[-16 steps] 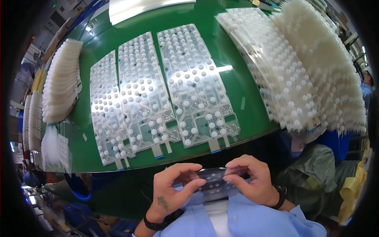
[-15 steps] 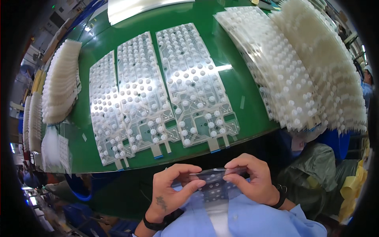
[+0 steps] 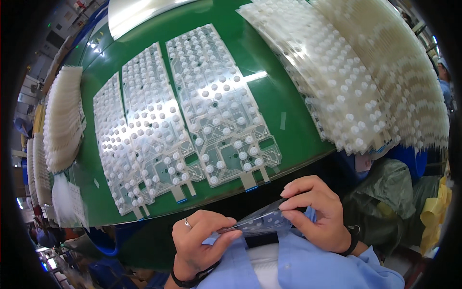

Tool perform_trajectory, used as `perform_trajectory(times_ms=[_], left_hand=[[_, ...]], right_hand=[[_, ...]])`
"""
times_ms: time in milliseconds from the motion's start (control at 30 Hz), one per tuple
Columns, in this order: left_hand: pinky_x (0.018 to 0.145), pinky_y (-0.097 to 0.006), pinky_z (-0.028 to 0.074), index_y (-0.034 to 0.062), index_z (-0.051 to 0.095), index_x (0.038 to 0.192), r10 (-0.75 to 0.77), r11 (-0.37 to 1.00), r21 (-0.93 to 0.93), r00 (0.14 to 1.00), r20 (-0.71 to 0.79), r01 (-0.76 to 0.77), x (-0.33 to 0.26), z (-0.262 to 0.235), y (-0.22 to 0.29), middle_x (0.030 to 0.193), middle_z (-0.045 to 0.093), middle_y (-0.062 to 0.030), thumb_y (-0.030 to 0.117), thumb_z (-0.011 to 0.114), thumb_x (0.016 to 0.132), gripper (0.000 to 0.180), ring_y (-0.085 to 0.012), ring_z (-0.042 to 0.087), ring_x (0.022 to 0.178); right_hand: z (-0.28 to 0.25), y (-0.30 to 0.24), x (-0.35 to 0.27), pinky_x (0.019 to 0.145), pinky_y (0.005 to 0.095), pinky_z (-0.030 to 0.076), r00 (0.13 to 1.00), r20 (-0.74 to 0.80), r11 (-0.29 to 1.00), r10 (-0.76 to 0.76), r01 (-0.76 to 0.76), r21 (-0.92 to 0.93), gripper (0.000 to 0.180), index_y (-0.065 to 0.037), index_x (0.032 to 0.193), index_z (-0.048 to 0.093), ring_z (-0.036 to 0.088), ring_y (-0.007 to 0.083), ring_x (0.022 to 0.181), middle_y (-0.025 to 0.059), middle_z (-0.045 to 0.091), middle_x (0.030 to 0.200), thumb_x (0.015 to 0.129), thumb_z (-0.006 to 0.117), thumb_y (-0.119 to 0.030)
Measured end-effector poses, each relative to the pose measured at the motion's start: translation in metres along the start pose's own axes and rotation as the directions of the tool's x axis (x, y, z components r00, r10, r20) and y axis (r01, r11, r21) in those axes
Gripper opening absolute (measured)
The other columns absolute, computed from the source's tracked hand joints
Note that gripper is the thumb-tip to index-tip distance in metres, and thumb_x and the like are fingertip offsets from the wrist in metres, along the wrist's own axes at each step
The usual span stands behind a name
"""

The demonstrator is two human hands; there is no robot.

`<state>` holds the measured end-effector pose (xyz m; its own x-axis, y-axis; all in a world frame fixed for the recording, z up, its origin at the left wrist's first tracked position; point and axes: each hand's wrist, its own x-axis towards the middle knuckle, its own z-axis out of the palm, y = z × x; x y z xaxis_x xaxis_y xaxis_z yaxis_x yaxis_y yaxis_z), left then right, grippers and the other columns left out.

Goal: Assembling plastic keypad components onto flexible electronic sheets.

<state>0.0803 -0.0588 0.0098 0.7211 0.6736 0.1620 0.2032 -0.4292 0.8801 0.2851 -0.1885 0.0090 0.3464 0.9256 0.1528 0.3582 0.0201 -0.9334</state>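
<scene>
Both hands low, just below the near edge of the green table, in front of the person's blue shirt. Between them a clear sheet with rows of white domes, held tilted, nearly edge-on to the camera.

Left hand: fingers curled, thumb and fingertips pinched on the sheet's left end. Ring on one finger, dark band at the wrist.

Right hand: fingers bent over the sheet's right end, thumb under, closed on it. Dark band at the wrist too.

On the table, three flat sheets of the same kind side by side, tabs toward the near edge: right sheet, middle sheet, left sheet. They overlap slightly at their long edges. All lie above the held sheet, apart from it.

Right side of table: large fanned stack of domed sheets, its lower end hanging past the table edge. Left side of table: smaller white stack, with more stacks beyond the left edge, too blurred to detail.

Below the big stack, off the table's right corner: green cloth and something yellow at the frame rim.
</scene>
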Motion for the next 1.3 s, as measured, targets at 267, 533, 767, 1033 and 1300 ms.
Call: perform_trajectory(times_ms=[267, 533, 767, 1033, 1300], left_hand=[[0.070, -0.034, 0.050, 0.0086, 0.067, 0.075, 0.161, 0.949, 0.244, 0.971, 0.177, -0.201, 0.034, 0.013, 0.001, 0.091, 0.072, -0.0069, 0.019, 0.082, 0.071, 0.018, -0.0248, 0.067, 0.086], [0.092, -0.042, 0.042, 0.0114, 0.064, 0.076, 0.219, 0.888, 0.326, 0.923, 0.318, -0.323, 0.049, 0.030, -0.020, 0.122, 0.068, -0.0049, 0.026, 0.080, 0.071, 0.022, -0.0294, 0.058, 0.119], [0.088, -0.040, 0.044, 0.0112, 0.062, 0.077, 0.248, 0.874, 0.318, 0.900, 0.357, -0.367, 0.050, 0.030, -0.026, 0.128, 0.064, -0.0049, 0.026, 0.079, 0.071, 0.023, -0.0278, 0.058, 0.118], [0.085, -0.042, 0.045, 0.0098, 0.060, 0.076, 0.107, 0.729, 0.574, 0.890, 0.443, -0.373, 0.054, 0.037, 0.004, 0.131, 0.060, -0.0079, 0.027, 0.078, 0.067, 0.026, -0.0296, 0.056, 0.120], [0.090, -0.043, 0.048, 0.0071, 0.061, 0.078, 0.080, 0.792, 0.542, 0.928, 0.364, -0.281, 0.046, 0.024, 0.026, 0.112, 0.070, -0.0117, 0.020, 0.075, 0.080, 0.020, -0.0329, 0.061, 0.117]], right_hand=[[-0.013, 0.014, 0.020, 0.075, 0.0279, 0.051, 0.979, -0.193, 0.997, 0.066, -0.056, 0.059, 0.014, -0.002, 0.094, 0.069, 0.064, 0.0190, 0.086, 0.0105, 0.064, 0.097, 0.082, 0.070, 0.004], [-0.010, 0.027, 0.046, 0.077, 0.0231, 0.052, 0.951, -0.132, 0.936, 0.279, -0.239, 0.257, 0.011, 0.001, 0.102, 0.065, 0.063, 0.0101, 0.087, 0.0053, 0.062, 0.096, 0.091, 0.063, 0.001], [0.006, 0.029, 0.062, 0.091, 0.0247, 0.048, 0.967, -0.027, 0.772, 0.252, -0.184, 0.608, 0.015, 0.006, 0.110, 0.059, 0.060, 0.0099, 0.101, 0.0085, 0.063, 0.106, 0.096, 0.059, 0.000], [0.014, 0.031, 0.069, 0.096, 0.0281, 0.047, 0.955, 0.016, 0.770, 0.295, -0.248, 0.588, 0.014, 0.005, 0.108, 0.061, 0.060, 0.0119, 0.105, 0.0102, 0.064, 0.109, 0.095, 0.059, 0.001], [0.013, 0.036, 0.070, 0.094, 0.0262, 0.047, 0.961, 0.009, 0.737, 0.278, -0.219, 0.639, 0.013, 0.004, 0.107, 0.061, 0.061, 0.0105, 0.101, 0.0077, 0.065, 0.104, 0.095, 0.060, 0.000]])
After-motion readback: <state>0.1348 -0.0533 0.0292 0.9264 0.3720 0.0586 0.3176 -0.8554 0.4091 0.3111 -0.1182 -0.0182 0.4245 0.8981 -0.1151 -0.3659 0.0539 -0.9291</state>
